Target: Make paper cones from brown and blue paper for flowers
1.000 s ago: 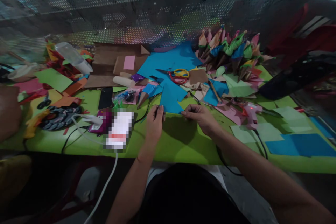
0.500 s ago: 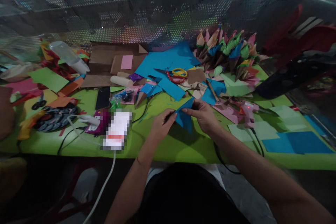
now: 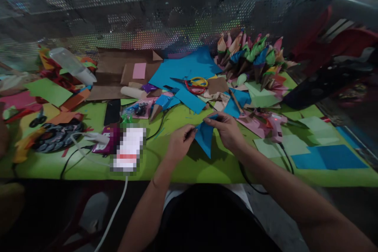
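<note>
A piece of blue paper (image 3: 205, 138), folded to a point that hangs downward, is held above the green tabletop (image 3: 177, 171). My left hand (image 3: 181, 141) pinches its left edge between thumb and fingers. At its upper right, my right hand (image 3: 225, 128) grips the paper with the thumb on top. Beyond the hands lie a cut blue strip (image 3: 190, 100) and scissors with red and yellow handles (image 3: 198, 82). A pink glue gun (image 3: 277, 125) with a lit red light rests to the right of my right hand.
Paper cones with coloured twisted tops (image 3: 251, 57) cluster at the back right. Phone with a white cable (image 3: 128, 149) lies on the left, near a dark phone (image 3: 112, 112). Blue sheets (image 3: 329, 156) lie at the front right. A yellow glue gun (image 3: 28, 143) sits far left.
The blue paper has turned in my fingers, and its point now shows broader and lower. My right hand has shifted its hold along the top edge. The view has moved slightly.
</note>
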Motion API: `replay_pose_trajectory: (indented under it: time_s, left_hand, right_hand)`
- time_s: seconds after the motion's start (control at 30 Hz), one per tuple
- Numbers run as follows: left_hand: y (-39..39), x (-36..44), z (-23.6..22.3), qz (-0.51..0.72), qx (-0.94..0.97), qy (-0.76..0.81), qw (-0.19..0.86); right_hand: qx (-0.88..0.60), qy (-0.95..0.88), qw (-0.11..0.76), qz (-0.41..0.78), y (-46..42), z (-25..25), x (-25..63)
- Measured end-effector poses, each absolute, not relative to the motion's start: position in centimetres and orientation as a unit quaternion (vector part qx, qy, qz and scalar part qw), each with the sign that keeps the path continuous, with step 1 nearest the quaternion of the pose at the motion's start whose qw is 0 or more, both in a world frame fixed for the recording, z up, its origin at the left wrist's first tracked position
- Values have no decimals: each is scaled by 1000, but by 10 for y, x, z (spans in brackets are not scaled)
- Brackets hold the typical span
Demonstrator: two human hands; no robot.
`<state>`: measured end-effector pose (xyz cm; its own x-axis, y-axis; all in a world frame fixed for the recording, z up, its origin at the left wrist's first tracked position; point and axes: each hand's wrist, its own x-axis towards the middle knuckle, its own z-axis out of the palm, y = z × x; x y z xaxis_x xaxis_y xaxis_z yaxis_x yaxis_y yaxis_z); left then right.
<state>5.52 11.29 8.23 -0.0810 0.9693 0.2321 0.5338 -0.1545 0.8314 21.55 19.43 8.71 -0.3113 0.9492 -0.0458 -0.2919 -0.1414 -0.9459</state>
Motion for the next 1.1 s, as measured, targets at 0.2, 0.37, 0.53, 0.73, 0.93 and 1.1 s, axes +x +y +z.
replay_pose_trajectory:
  time_s: [0.2,0.37,0.53,0.73,0.93,1.1]
  left_hand:
    - [112,55,84,442,606,604,268]
    - [112,52,85,486,554,610,291]
    - [114,50,83,525,497,615,315]
    - [113,52,86,516,511,616,306]
    - [112,51,91,512,514,607,324]
    - [111,52,92,514,509,609,324]
  right_hand:
    - [-370,-467,494,633,200,87,223]
    - [-400,-470,528,584,212,89,233]
    - [-383,-515,443,626,209,88,230]
    - [-334,-544,325,698,193,86,217]
    - [-363,-528,372,671,199,87,222]
    - [-346,-519,389,678,196,88,222]
